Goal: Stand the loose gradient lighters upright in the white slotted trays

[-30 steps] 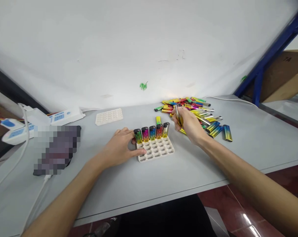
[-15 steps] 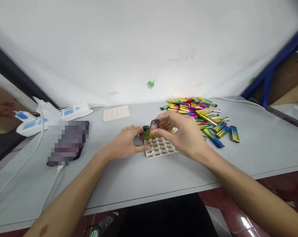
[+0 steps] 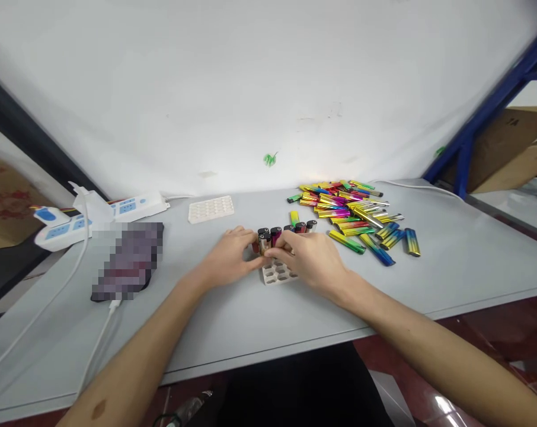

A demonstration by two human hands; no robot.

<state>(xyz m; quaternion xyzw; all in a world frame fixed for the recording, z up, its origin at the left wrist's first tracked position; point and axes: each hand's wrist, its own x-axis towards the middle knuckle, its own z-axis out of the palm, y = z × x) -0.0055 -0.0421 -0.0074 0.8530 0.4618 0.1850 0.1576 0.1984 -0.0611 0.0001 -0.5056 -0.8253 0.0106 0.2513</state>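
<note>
A white tray with rows of holes [image 3: 275, 274] lies near the middle of the table, and several lighters [image 3: 300, 227] stand upright along its back row. My right hand [image 3: 306, 258] reaches over the tray, its thumb and fingertips closed on a gold lighter with a black top [image 3: 264, 243] at the tray's left side. At the tray's left edge is my left hand [image 3: 233, 255], thumb and fingers apart, fingertips beside the standing lighters. To the right lies a loose pile of shiny coloured lighters [image 3: 339, 204].
A second white tray [image 3: 211, 209] lies at the back. On the left are a power strip [image 3: 130, 206], a blurred-out dark device [image 3: 128, 261] and white cables. A white wall [image 3: 268, 89] rises behind the table, and a blue frame [image 3: 464, 163] stands at the right.
My right hand has moved left and down onto the tray with the lighter in its fingers. More upright lighters now show behind it. The view has shifted slightly.
</note>
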